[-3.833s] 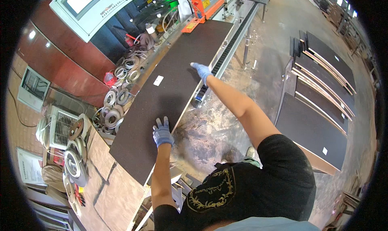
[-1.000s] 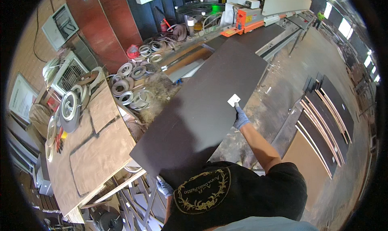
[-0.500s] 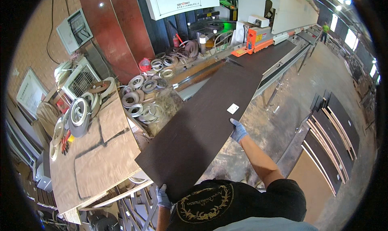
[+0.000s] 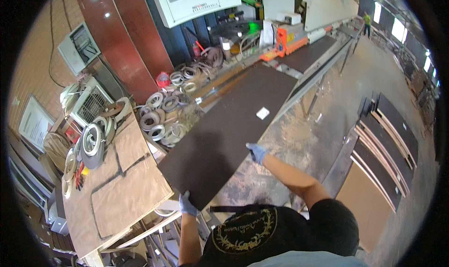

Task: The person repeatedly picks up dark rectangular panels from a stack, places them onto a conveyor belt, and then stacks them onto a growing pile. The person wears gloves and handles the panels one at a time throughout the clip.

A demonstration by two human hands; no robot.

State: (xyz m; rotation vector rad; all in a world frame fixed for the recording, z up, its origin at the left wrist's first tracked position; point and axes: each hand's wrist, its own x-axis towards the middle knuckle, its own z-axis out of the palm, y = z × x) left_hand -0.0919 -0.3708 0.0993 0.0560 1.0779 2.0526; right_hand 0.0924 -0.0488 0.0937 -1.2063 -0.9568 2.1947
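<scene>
A long dark brown board (image 4: 224, 126) slants forward from my body to the bed of an orange and white machine (image 4: 286, 40). A small white label (image 4: 263, 113) is stuck on its top, near the right edge. My left hand (image 4: 187, 205), in a blue-grey glove, is closed on the board's near end by the corner. Similarly gloved, my right hand (image 4: 257, 153) grips the right long edge, thumb on top and fingers hidden beneath. Past a narrow gap at the far end, a second dark board (image 4: 308, 54) lies in the machine.
Rolls of edge banding (image 4: 150, 119) are heaped left of the board. A plywood-topped table (image 4: 133, 192) stands at my left, with more rolls on it. Stacked dark panels (image 4: 381, 157) lean at the right. A control cabinet (image 4: 196, 5) is ahead; a person (image 4: 367, 24) stands far off.
A gap has opened between the held board and the one in the machine. My right hand sits farther back along the edge, away from the label. The view has shifted slightly.
</scene>
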